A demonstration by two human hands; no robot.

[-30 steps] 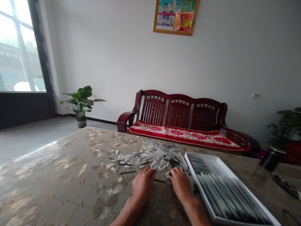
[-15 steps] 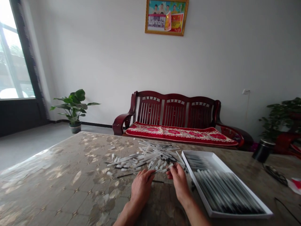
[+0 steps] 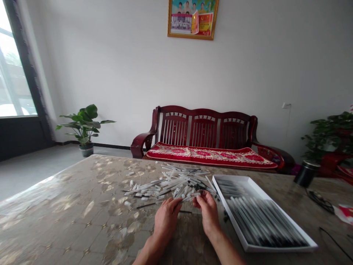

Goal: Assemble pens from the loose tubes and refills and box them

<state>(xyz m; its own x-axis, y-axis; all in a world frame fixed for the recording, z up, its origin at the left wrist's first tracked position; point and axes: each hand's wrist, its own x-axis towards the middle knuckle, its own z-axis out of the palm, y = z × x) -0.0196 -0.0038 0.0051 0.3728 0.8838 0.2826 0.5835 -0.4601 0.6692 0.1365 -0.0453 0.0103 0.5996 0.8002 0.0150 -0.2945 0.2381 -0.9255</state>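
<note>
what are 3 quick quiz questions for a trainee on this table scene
1. Which is nearer the white tray: A) the left hand or B) the right hand?
2. True or false: the loose white plastic pen parts lie inside the tray.
3. Fill in the missing word: the wooden bench behind the table has a mainly ____ cushion.

Key: 1. B; 2. false, they lie on the table beside the tray; 3. red
</note>
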